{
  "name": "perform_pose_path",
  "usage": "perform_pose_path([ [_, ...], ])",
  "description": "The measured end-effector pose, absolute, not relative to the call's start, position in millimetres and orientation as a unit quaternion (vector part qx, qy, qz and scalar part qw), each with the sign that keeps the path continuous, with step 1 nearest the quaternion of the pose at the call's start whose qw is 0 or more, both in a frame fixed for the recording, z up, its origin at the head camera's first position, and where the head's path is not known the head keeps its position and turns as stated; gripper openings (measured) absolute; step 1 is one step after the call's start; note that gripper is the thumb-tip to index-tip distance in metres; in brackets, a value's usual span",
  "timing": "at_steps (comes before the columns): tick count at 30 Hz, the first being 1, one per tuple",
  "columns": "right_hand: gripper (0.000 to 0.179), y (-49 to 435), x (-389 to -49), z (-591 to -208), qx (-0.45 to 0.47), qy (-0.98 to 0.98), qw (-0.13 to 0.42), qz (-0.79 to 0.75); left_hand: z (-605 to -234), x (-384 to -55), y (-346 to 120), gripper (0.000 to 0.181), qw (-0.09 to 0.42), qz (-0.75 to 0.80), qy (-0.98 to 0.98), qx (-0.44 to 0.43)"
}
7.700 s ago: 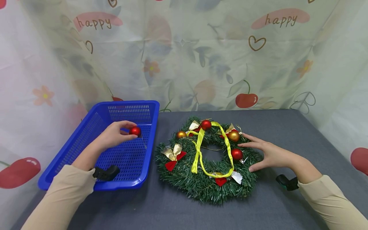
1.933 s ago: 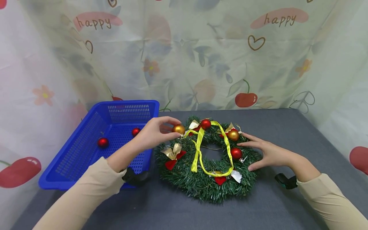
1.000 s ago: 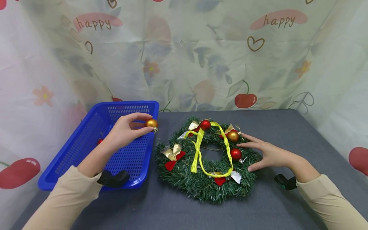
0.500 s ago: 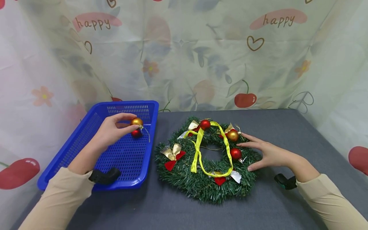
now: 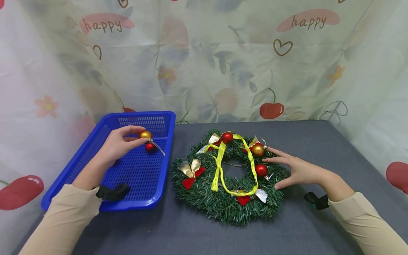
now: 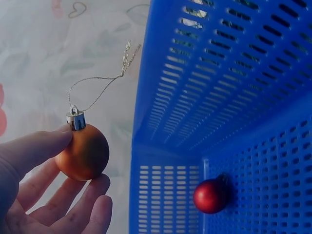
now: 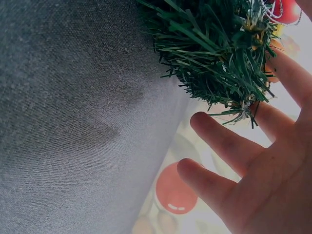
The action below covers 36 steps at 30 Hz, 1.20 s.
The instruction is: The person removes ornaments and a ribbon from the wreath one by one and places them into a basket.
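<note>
Pointing its cap (image 5: 150, 140) rightward, gold bauble (image 5: 145, 134) sideways, pinched in left hand (image 5: 115, 145)

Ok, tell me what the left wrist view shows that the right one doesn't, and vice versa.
Only the left wrist view shows the left hand holding the gold ball and the blue basket with a red ball inside.
Only the right wrist view shows the right hand and the gray tabletop.
Both share the printed curtain and the wreath, glimpsed through basket slots in the left view.

Looking into a makeshift booth (image 5: 376, 81) here, screened on three sides by cherry-print fabric (image 5: 200, 81) around a grey table (image 5: 306, 138)!
</note>
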State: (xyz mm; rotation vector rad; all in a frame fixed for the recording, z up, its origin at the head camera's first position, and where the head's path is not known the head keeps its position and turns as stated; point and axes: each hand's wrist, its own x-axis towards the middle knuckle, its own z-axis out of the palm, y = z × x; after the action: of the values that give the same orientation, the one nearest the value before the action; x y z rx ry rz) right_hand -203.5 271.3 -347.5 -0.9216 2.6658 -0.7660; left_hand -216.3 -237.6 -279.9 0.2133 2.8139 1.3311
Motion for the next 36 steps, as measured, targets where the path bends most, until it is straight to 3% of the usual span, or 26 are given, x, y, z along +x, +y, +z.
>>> perform_pose_path([
  [36,0.072,270,-202,-346,-0.302,0.910,0.116,-0.261,-289,-237,-257,0.050,0.059,0.357,0.931,0.052],
])
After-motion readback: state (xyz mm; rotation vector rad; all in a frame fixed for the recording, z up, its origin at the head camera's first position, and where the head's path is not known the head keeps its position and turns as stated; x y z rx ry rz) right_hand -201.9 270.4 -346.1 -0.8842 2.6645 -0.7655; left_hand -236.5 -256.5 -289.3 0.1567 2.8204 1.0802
